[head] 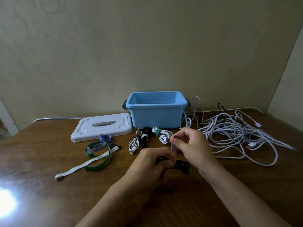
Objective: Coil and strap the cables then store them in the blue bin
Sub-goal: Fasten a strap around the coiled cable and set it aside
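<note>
My left hand (152, 163) grips a coiled black cable (182, 165) just above the wooden table (49, 202). My right hand (191, 145) pinches a grey strap (173, 148) that rises from the coil. Three strapped coils lie in front of the open blue bin (156, 110): a white one (134, 144), a black one (145, 137), and a white one with a green strap (163, 134). A tangle of loose white cables (237, 133) spreads to the right of the bin.
The bin's white lid (101, 126) lies flat left of the bin. Loose straps sit in front of the lid: blue (105, 137), grey (96, 148), green (100, 161), white (85, 164). A wall stands close behind the table.
</note>
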The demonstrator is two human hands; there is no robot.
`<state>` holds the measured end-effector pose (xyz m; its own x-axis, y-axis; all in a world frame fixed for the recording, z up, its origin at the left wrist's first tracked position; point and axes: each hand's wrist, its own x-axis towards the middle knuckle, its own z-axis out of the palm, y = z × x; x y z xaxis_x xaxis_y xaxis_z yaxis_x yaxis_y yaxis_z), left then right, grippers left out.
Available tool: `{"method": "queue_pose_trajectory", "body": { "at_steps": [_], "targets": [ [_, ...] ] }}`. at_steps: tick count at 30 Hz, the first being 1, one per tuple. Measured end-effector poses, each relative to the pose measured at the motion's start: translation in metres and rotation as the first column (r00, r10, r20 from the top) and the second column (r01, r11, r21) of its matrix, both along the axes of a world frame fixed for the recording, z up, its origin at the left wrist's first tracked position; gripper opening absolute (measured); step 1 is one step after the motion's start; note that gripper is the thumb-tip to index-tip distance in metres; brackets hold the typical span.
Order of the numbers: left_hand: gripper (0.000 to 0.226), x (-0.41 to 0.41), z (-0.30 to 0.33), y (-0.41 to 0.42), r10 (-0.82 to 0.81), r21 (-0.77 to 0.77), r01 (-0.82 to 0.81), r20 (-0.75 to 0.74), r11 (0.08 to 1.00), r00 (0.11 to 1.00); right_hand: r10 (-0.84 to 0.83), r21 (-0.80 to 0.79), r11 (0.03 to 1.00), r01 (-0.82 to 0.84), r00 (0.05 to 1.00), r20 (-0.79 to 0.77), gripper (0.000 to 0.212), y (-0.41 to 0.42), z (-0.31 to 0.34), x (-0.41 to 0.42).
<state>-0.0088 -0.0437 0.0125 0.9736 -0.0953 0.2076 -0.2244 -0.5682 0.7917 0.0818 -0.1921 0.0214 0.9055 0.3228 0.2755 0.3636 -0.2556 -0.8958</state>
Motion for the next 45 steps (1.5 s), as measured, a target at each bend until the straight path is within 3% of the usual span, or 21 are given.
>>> {"method": "queue_pose_trajectory", "body": {
  "at_steps": [4,8,14,17,25,30,39,43,45],
  "targets": [
    [0.021,-0.003,0.0,0.003,-0.022,0.019,0.022,0.008,1.0,1.0,0.026,-0.011,1.0,-0.026,1.0,0.008,0.004,0.001,-0.001,-0.003],
    [0.007,-0.005,-0.002,0.006,0.028,-0.193,-0.029,-0.007,0.981,1.0,0.106,0.139,0.986,-0.093,0.991,-0.087,0.006,0.003,0.0,-0.005],
    [0.01,0.0,-0.005,0.008,0.118,-0.258,-0.117,-0.013,0.959,0.993,0.167,0.226,0.963,-0.147,0.983,-0.073,0.008,0.003,0.005,-0.008],
    [0.025,0.004,-0.006,0.011,0.16,-0.301,-0.164,-0.039,0.939,0.986,0.201,0.242,0.953,-0.181,0.978,-0.061,0.006,0.002,0.006,-0.009],
    [0.01,0.008,-0.007,0.019,0.183,0.034,-0.18,-0.1,0.983,0.978,0.254,0.204,0.949,-0.241,0.966,-0.043,0.004,0.001,0.005,-0.008],
    [0.01,0.009,-0.008,0.02,0.176,0.04,-0.173,-0.082,0.984,0.981,0.259,0.23,0.941,-0.247,0.965,-0.026,0.016,0.001,0.005,-0.005],
    [0.024,0.004,-0.006,0.012,0.131,0.205,-0.13,0.009,0.97,0.991,0.143,0.141,0.978,-0.15,0.988,0.061,0.003,0.002,-0.004,0.0],
    [0.019,0.003,-0.006,0.009,0.095,0.148,-0.09,-0.029,0.985,0.995,0.139,0.118,0.982,-0.146,0.988,0.061,0.005,0.002,-0.006,0.001],
    [0.005,0.002,-0.004,0.009,0.071,0.077,-0.064,-0.086,0.995,0.994,0.14,0.124,0.981,-0.146,0.989,0.056,0.006,0.002,-0.006,0.002]
  ]
}}
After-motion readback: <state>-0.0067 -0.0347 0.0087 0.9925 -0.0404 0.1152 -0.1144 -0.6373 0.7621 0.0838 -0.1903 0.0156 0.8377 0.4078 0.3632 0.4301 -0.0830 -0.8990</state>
